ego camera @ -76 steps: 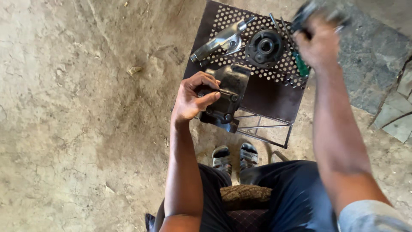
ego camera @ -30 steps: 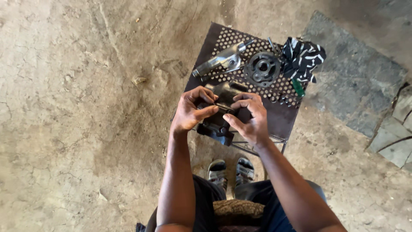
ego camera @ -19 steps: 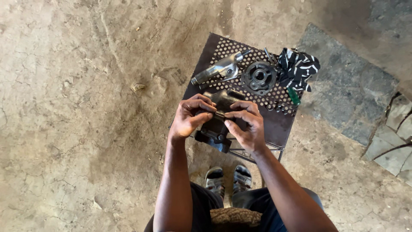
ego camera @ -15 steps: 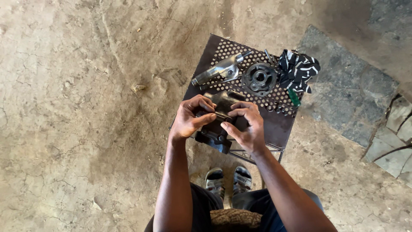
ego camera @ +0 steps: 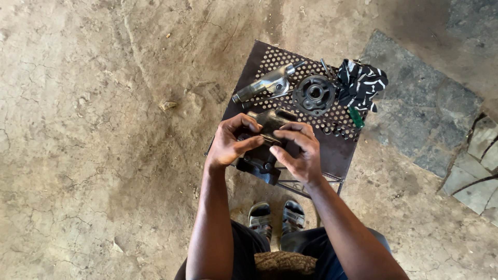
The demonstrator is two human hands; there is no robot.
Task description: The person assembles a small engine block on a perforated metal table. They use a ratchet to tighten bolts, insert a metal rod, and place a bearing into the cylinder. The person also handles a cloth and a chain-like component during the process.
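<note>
My left hand [ego camera: 231,141] and my right hand [ego camera: 298,152] both grip a dark, greasy metal housing [ego camera: 263,161] held over the near edge of a small perforated metal table [ego camera: 340,150]. The fingers of both hands meet on a thin part on top of the housing; what that part is I cannot tell. Behind the hands on the table lie a silver cast metal piece [ego camera: 264,84] and a round black flanged hub [ego camera: 313,94].
A black-and-white patterned cloth [ego camera: 361,83] and a green-handled tool [ego camera: 356,117] lie at the table's far right. Cracked dirt ground surrounds the table, with stone slabs [ego camera: 415,114] to the right. My sandalled feet [ego camera: 276,218] are under the table's near edge.
My right hand set the patterned cloth down at the table's far right, then came down onto the housing beside my left hand. In the last second both hands have barely shifted.
</note>
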